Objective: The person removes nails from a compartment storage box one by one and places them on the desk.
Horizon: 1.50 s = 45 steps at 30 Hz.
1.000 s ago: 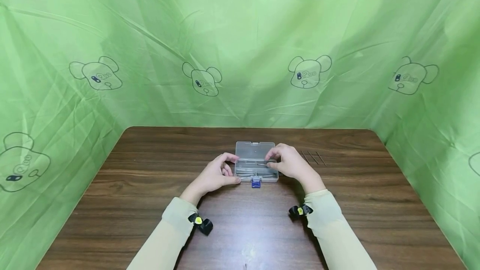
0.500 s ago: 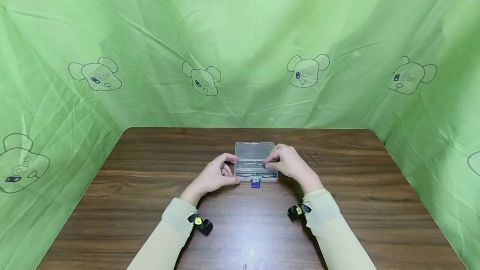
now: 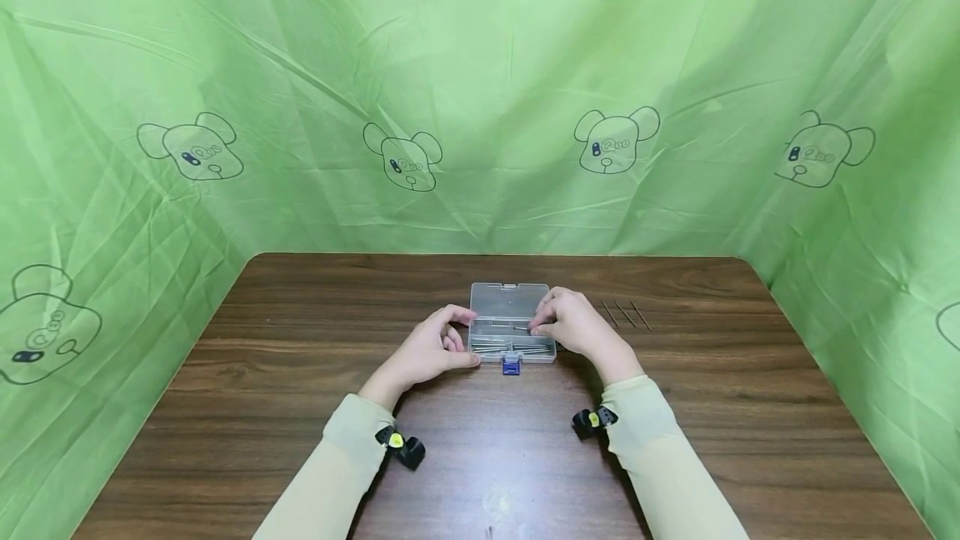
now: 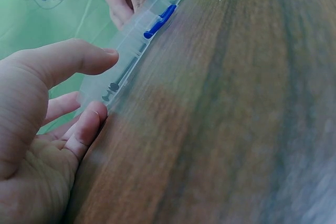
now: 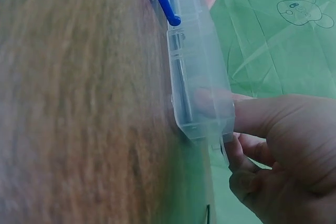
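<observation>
Pinching a metal nail [image 3: 521, 328] at the rear compartment of the open plastic box [image 3: 497, 301], the right hand [image 3: 582, 326] likely feels something light, stiff and slick, best taken mid-shank. The left hand [image 3: 429, 348] grips the box's left end; its thin walls may flex. The wood-grain table [image 3: 480, 448] meets printed green curtains [image 3: 495, 48].

Pale cream sleeves [image 3: 322, 473], black wrist-worn devices [image 3: 410, 452] with yellow patches [image 3: 396, 441]
</observation>
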### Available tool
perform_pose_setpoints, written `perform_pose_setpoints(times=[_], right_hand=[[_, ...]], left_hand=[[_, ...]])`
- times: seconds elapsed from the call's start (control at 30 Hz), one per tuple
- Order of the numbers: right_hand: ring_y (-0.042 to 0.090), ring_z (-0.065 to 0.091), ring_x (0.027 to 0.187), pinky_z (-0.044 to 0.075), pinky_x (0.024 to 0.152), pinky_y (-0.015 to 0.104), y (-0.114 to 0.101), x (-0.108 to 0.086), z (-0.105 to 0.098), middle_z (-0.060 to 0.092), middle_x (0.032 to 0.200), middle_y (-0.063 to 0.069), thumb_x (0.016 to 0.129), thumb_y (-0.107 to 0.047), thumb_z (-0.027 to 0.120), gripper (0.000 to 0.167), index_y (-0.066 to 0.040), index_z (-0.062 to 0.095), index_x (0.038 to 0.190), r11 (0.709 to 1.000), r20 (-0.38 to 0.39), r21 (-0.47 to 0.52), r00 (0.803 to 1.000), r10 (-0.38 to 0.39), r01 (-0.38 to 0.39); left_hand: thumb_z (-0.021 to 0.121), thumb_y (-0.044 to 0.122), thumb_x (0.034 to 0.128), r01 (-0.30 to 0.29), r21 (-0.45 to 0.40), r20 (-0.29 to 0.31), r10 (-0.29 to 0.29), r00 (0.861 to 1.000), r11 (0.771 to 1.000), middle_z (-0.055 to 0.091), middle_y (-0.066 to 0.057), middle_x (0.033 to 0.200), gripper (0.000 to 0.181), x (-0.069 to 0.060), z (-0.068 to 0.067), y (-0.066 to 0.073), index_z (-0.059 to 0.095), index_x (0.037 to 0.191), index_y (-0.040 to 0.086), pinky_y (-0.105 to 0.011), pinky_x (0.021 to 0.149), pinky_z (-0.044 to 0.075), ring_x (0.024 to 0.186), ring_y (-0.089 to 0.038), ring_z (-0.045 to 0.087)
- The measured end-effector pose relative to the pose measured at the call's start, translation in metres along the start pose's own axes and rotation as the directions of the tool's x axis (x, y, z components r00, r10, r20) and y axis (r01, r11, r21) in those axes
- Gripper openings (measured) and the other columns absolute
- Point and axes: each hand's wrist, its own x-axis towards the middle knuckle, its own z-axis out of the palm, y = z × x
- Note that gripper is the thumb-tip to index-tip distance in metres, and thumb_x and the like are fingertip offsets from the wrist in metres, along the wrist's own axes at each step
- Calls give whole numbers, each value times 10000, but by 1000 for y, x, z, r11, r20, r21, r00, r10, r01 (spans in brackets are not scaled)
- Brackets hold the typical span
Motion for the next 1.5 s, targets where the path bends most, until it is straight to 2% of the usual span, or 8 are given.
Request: perform_pose_setpoints(times=[0.1, 0.27, 0.57, 1.0, 1.23, 1.5], right_hand=[[233, 646, 1048, 534, 996, 487, -1, 1, -1, 704, 1050, 15, 903, -105, 886, 28, -128, 884, 919, 1000, 15, 0, 1000, 12, -12], [221, 626, 1061, 528, 995, 479, -1, 2, -3, 696, 1052, 2, 894, -139, 897, 40, -127, 884, 930, 1000, 36, -9, 999, 27, -27], [210, 617, 1036, 528, 973, 456, -1, 4, -4, 679, 1007, -18, 901, -183, 899, 87, -101, 873, 914, 999, 62, -35, 998, -12, 14], [286, 619, 1067, 491, 1039, 518, -1, 4, 1, 664, 1010, -35, 892, -205, 906, 48, -179, 866, 887, 989, 28, -130, 997, -68, 71], [263, 617, 1047, 497, 1007, 491, 1, 3, 2, 642, 1014, -38, 907, -181, 893, 70, -179, 836, 866, 989, 27, -112, 995, -92, 95], [285, 616, 1087, 484, 1040, 511, -1, 3, 1, 644, 1047, -17, 931, -173, 874, 96, -165, 813, 856, 989, 41, -99, 994, -102, 106]], left_hand=[[961, 143, 831, 9, 9, 0, -9, 1000, 1000, 683, -50, 1047, 707, 0, 0, -1, 614, 1446, 104, -270, 715, 570, 789, -157, 669], [960, 147, 833, 14, 13, -1, -14, 1000, 1000, 676, -46, 1086, 706, 0, 0, -1, 615, 1449, 114, -272, 723, 571, 804, -166, 672], [955, 156, 845, 4, 10, -1, -4, 1000, 1000, 671, -49, 1126, 698, 0, -1, 0, 615, 1453, 118, -272, 726, 571, 809, -165, 671], [956, 157, 844, 11, 17, -1, -11, 1000, 1000, 676, -49, 1087, 700, 0, -1, 1, 615, 1453, 116, -270, 730, 569, 808, -156, 670], [958, 158, 841, -3, -1, -1, 3, 1000, 1000, 679, -81, 1081, 694, 0, -1, 2, 621, 1444, 88, -265, 716, 562, 796, -159, 660], [958, 162, 843, -1, 2, -2, 1, 1000, 1000, 683, -98, 1102, 699, 0, -1, 1, 623, 1451, 88, -255, 716, 557, 797, -155, 662]])
